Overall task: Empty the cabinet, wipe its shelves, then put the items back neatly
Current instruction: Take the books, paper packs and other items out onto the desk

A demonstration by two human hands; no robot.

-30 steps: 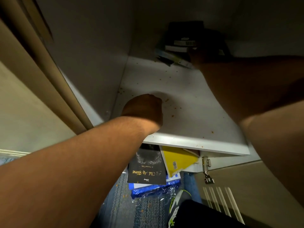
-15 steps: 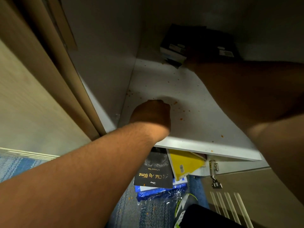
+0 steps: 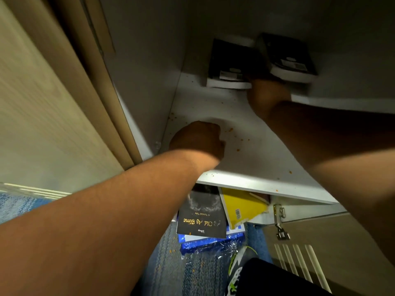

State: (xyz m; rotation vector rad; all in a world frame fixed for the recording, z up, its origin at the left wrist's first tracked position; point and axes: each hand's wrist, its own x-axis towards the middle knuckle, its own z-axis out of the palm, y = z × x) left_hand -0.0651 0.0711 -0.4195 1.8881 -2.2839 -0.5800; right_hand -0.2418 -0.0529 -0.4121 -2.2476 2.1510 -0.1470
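The white cabinet shelf (image 3: 252, 159) is sprinkled with orange crumbs (image 3: 230, 130). Two dark books stand at its back. The left dark book (image 3: 229, 63) leans against the rear wall. The right dark book (image 3: 287, 57) is tilted and raised, and my right hand (image 3: 268, 95) grips its lower edge from below. My left hand (image 3: 198, 139) is a closed fist resting knuckles-down on the front left of the shelf; nothing shows in it.
The open cabinet door (image 3: 53, 103) stands at the left. On the blue carpet below the shelf lie a black book (image 3: 201, 214), a yellow notebook (image 3: 241, 206) and a blue plastic-wrapped pack (image 3: 209, 242). A metal hinge (image 3: 280, 221) hangs at the lower right.
My right hand has pulled one dark book up and to the right, away from the other. My left fist has stayed in place on the shelf.
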